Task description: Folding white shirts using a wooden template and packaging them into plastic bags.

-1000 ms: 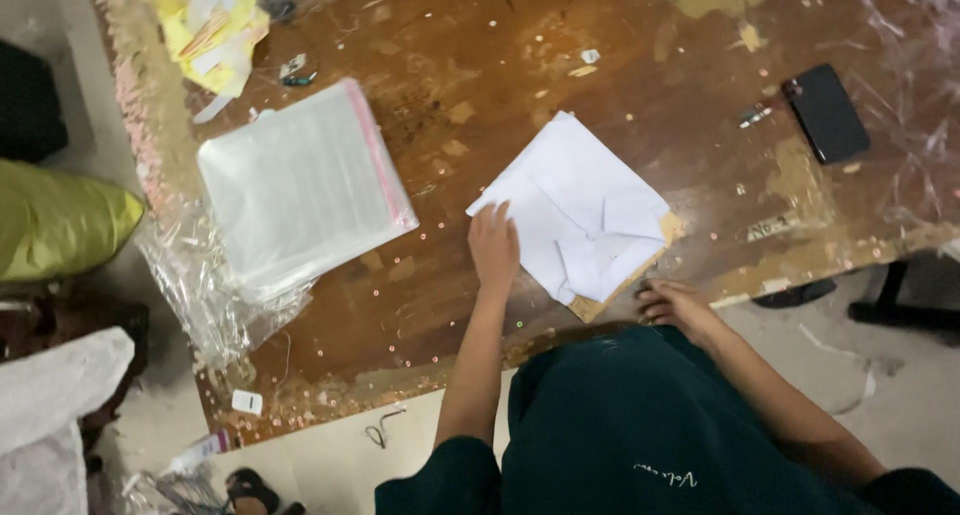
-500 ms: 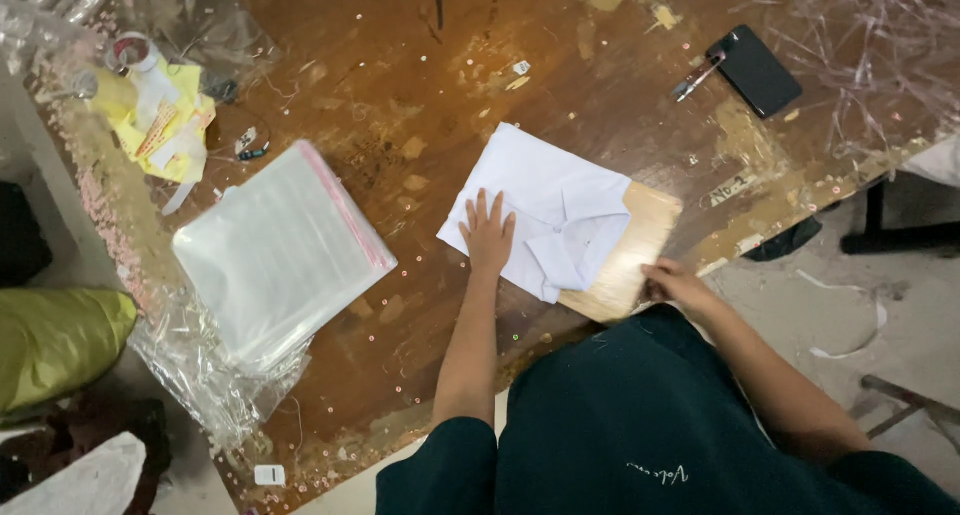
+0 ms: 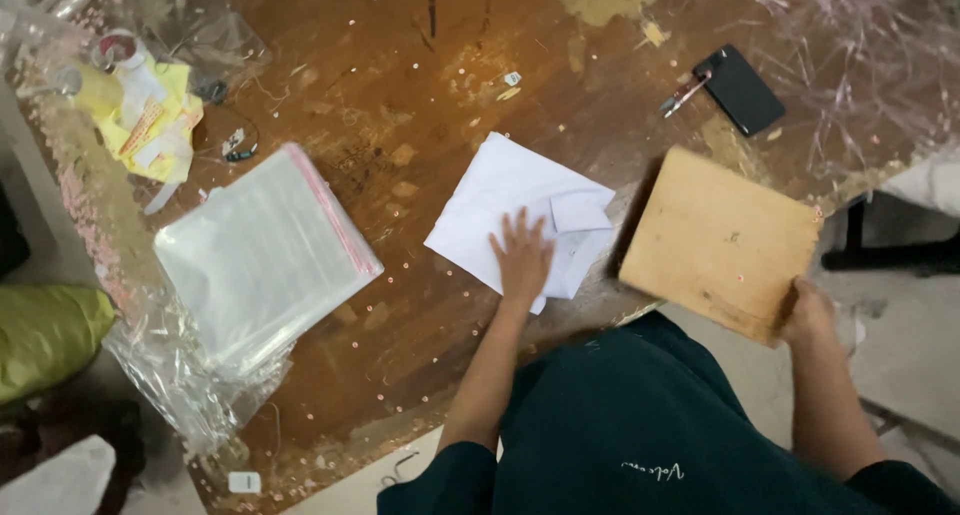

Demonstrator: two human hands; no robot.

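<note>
Pressing our left hand (image 3: 522, 260) flat, fingers spread, we keep the folded white shirt (image 3: 520, 210) still on the table (image 3: 400, 55). Our right hand (image 3: 808, 315) grips the wooden board's (image 3: 718, 240) corner, lifted beside it.

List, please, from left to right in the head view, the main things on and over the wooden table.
Yellow papers → stack of clear plastic bags → folded white garment under the left hand → wooden board held by the right hand.

worn brown table (image 3: 420, 95) carries white folded garment (image 3: 525, 210), clear bag stack (image 3: 262, 255), black phone (image 3: 740, 90), pen (image 3: 683, 93).
</note>
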